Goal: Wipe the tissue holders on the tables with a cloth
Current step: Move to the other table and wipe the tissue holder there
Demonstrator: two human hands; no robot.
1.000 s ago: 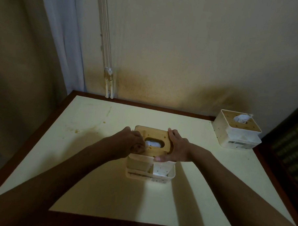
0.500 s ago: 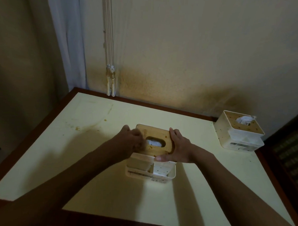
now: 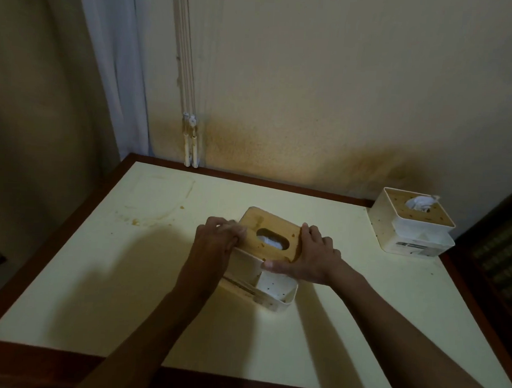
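Note:
A white tissue holder (image 3: 269,288) with a wooden lid (image 3: 272,228) stands in the middle of the pale yellow table (image 3: 98,275). White tissue shows through the lid's oval slot. My left hand (image 3: 217,239) grips the lid's left edge with curled fingers. My right hand (image 3: 309,259) holds the lid's right side, fingers on top and thumb along the front edge. A second white tissue holder (image 3: 408,230) with tissue sticking out sits at the far right, apart from both hands. No cloth is in view.
The table has a dark brown rim and stands against a stained wall (image 3: 310,123). Crumbs and smears (image 3: 136,221) mark the table's far left. White pipes (image 3: 191,144) and a curtain (image 3: 113,70) are behind the left corner. A dark shelf (image 3: 504,263) stands to the right.
The near holder has turned slightly, its lid now angled with the left corner farther away. Both hands stay on the lid's sides. The camera has tipped up a little.

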